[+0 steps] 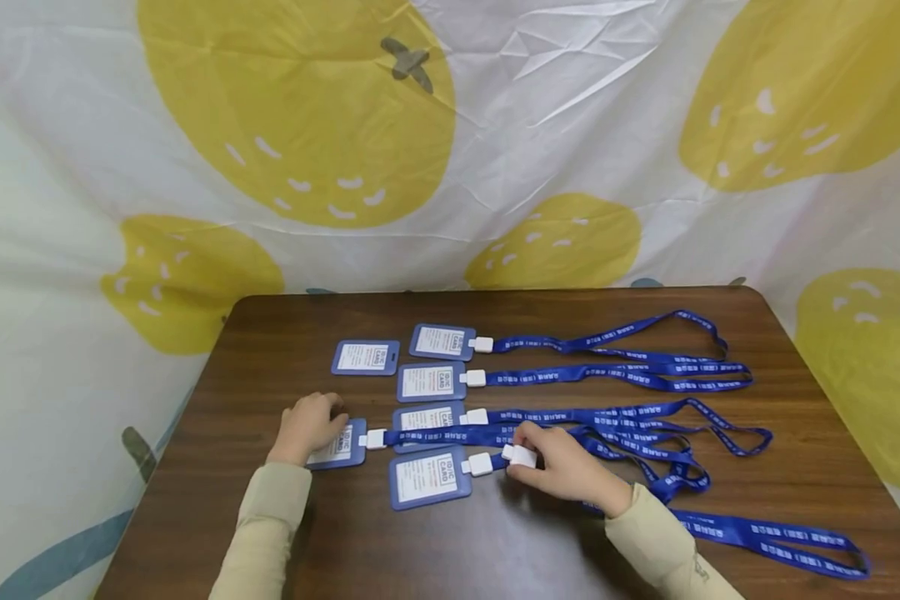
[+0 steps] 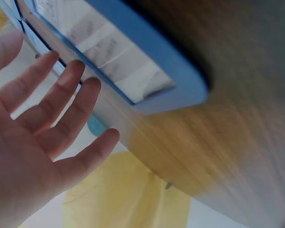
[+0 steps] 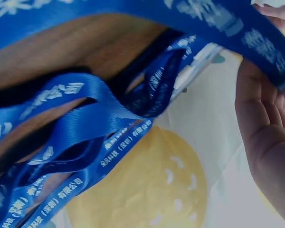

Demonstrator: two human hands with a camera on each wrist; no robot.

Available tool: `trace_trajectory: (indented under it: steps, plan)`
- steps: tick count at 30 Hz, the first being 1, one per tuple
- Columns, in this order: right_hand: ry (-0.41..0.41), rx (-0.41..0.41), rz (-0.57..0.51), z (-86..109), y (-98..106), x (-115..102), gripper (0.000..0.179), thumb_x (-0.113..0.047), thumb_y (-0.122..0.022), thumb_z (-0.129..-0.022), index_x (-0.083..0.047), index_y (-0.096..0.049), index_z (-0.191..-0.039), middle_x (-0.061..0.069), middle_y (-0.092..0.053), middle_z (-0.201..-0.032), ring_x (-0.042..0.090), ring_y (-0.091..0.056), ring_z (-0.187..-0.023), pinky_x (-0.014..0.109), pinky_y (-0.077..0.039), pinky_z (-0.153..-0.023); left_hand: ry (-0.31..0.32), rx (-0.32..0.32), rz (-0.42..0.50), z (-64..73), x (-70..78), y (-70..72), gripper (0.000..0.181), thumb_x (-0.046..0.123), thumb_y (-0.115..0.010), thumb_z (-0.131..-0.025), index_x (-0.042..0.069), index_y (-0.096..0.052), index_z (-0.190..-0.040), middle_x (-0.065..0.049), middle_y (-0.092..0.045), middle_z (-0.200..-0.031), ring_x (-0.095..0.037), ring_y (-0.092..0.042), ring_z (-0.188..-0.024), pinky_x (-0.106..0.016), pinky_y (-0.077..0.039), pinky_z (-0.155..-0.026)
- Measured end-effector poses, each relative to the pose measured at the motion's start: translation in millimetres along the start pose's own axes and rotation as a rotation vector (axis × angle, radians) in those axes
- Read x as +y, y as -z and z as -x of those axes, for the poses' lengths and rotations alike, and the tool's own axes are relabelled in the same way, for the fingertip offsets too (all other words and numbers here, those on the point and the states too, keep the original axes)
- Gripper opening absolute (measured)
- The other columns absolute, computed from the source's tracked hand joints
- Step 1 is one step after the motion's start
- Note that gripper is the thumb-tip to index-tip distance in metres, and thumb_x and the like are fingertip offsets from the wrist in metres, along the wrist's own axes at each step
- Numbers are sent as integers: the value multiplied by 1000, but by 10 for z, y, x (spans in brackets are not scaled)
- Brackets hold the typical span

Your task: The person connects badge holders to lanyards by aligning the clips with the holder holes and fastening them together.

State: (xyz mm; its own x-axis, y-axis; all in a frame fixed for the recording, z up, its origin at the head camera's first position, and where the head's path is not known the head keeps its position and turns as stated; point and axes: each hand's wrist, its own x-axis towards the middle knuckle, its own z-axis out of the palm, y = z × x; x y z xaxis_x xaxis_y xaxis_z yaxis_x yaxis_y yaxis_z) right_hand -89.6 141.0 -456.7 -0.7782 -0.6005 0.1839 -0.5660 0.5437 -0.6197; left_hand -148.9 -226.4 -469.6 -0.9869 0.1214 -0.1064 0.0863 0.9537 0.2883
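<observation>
My left hand [image 1: 309, 427] is over a blue-framed badge holder [image 1: 356, 446] at the left, covering part of it. In the left wrist view its fingers [image 2: 78, 111] are spread and loosely straight beside the holder. With thumb and fingers, my right hand [image 1: 570, 467] pinches a white lanyard clip [image 1: 522, 456], which has no badge holder on it. Blue printed lanyard strap [image 3: 213, 19] runs to that hand in the right wrist view. Just left of the held clip lies another badge holder [image 1: 429, 479] with its own white clip [image 1: 480, 464].
Behind the hands lie badge holders [image 1: 441, 342] with blue lanyards [image 1: 622, 372] stretched rightward. A badge holder [image 1: 365, 357] without a lanyard lies at the back left. Straps overlap near the right hand; a lanyard loop [image 1: 802, 546] reaches the front right. A patterned cloth [image 1: 570, 150] hangs behind the table.
</observation>
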Motion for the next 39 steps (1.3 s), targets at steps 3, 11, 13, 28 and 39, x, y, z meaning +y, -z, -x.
trace_trajectory:
  steps: [3, 11, 13, 28, 39]
  plan:
    - [-2, 65, -40, -63, 47, -15, 23, -19, -69, -79, -7, -53, -90, -9, -53, -69, 4, -43, -57, 20, -39, -52, 16, 38, -4, -89, 32, 42, 30, 20, -58, -85, -4, -59, -104, -23, -61, -99, -41, -56, -93, -58, -41, -74]
    - [-63, 155, -142, -235, 136, -48, 27, -18, -74, -76, -8, -56, -93, -6, -58, -75, 7, -50, -65, 24, -43, -59, 126, 85, 46, -437, 50, 121, 37, 25, -56, -85, -9, -50, -98, -29, -59, -93, -44, -58, -86, -53, -45, -67]
    - [-75, 161, -170, -274, 147, -47, 27, -19, -74, -76, -8, -56, -93, -6, -58, -75, 8, -51, -65, 25, -43, -60, 164, 94, 71, -518, 44, 125, 38, 26, -55, -85, -9, -49, -99, -32, -58, -96, -45, -57, -87, -54, -46, -67]
    - [-311, 187, -394, -527, 100, 59, 27, -17, -71, -79, -10, -56, -100, 16, -60, -65, 21, -50, -46, 27, -39, -44, 431, -24, 123, -991, -17, 6, 86, 53, -50, -83, -17, -29, -128, -38, -35, -122, -52, -37, -112, -60, -37, -84]
    - [-375, 240, -435, -581, 43, 160, 29, -15, -72, -78, -10, -57, -101, 3, -55, -59, 17, -52, -50, 29, -42, -49, 522, -23, 62, -1059, 45, -108, 99, 62, -62, -72, -16, -33, -126, -35, -36, -119, -46, -39, -108, -57, -40, -81]
